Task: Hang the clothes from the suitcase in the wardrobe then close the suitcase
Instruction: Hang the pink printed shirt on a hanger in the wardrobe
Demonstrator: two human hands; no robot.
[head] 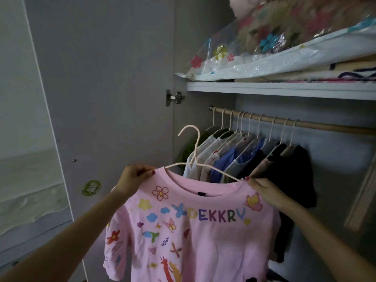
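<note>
A pink T-shirt [203, 237] with colourful prints and letters hangs on a white hanger [194, 151], held up in front of the open wardrobe. My left hand [135, 178] grips the shirt's left shoulder. At the right shoulder my right hand [264, 190] pinches the fabric, where the hanger's arm goes in at the collar. The hanger's hook points up and left, below and left of the wooden rail [305, 124]. Several garments on white hangers [254, 157] fill the rail. The suitcase is out of sight.
The wardrobe door [105, 88] stands open on the left, with a hinge [174, 97] at its edge. A shelf [284, 89] above the rail carries folded bedding and a flowered plastic storage bag [274, 49]. Bare rail shows at the far right.
</note>
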